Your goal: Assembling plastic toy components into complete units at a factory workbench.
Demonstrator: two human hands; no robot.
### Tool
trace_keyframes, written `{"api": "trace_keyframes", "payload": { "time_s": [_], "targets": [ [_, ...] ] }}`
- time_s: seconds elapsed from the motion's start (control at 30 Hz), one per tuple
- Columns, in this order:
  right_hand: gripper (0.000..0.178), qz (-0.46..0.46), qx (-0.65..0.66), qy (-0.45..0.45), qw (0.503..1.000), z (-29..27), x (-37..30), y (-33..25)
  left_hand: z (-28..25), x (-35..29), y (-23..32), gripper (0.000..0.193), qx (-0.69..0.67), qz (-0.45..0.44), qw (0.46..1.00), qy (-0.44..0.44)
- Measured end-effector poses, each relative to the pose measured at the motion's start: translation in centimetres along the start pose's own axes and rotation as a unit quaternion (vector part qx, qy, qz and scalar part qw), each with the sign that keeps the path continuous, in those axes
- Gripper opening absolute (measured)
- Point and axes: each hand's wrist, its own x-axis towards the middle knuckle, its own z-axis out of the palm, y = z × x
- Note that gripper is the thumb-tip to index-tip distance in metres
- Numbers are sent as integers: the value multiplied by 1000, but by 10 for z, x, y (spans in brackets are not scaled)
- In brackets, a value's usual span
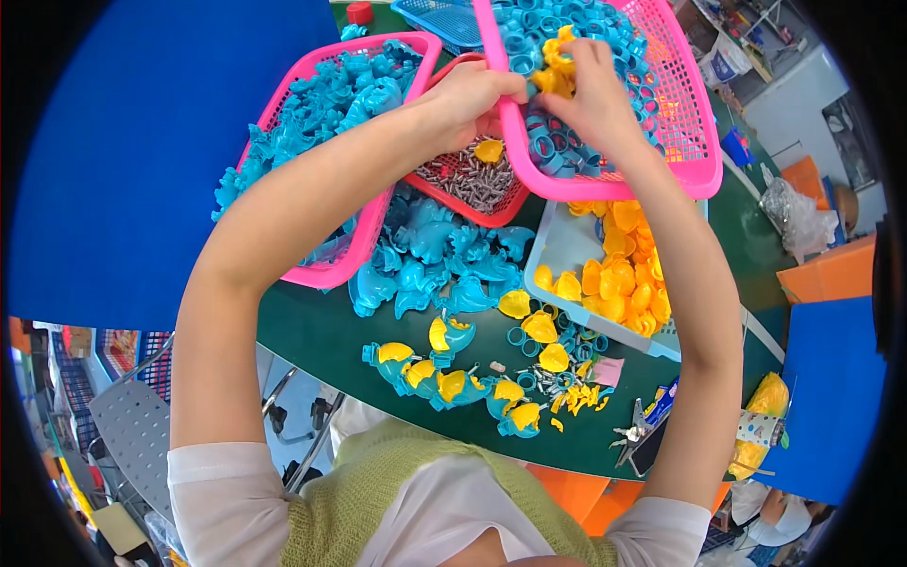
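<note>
Your left hand (472, 99) is curled at the left rim of the pink ring basket (586, 191), thumb and fingers pressed around its edge, which looks like a way of steadying it while you work inside. Your right hand (597, 94) is above the teal rings (553, 148) in the ring basket, fingers partly curled around a small cluster of yellow pieces (557, 66); your fingers cover part of it, so I can't tell how many pieces you have.

The ring basket's near edge overlaps the grey tray (557, 241) on your side of it and the red basket (515, 205) to its left; packing them this close probably keeps every part within your reach. The tray carries yellow shells (619, 279), and the red basket small silver metal parts (463, 180). Well left of the ring basket stands another pink basket (326, 276), heaped with teal parts (321, 109). Nearer you than the ring basket, yellow-and-teal pieces (453, 383) lie in a loose row along the bench (326, 345), seemingly kept apart from the loose stock.

As for writing, the blue packet (661, 402), on your side of the ring basket and toward its right, bears pale marks, none legible at this size.
</note>
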Motion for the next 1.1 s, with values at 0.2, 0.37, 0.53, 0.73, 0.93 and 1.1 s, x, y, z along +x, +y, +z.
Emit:
{"api": "trace_keyframes", "payload": {
  "time_s": [0.2, 0.37, 0.53, 0.73, 0.93, 1.1],
  "targets": [
    [35, 157, 75, 70, 982, -27, 21, 25, 4, 14, 6, 8, 2, 11, 1000, -19],
    [35, 148, 150, 195, 958, -86, 21, 49, -3, 28, 14, 13, 17, 31, 999, 9],
    [39, 262, 172, 333, 889, -122, -35, 110, -27, 46, 17, 9, 10, 46, 998, 41],
    [43, 286, 30, 137, 948, -88, -93, 149, -28, 42, 26, 7, 11, 36, 997, 68],
    [34, -59, 5, 141, 988, -73, 0, 67, -31, 36, 22, 10, 17, 28, 998, 47],
    [18, -161, -143, 126, 968, -44, 25, -7, -10, 24, 23, 12, 14, 29, 999, 31]
  ]
}}
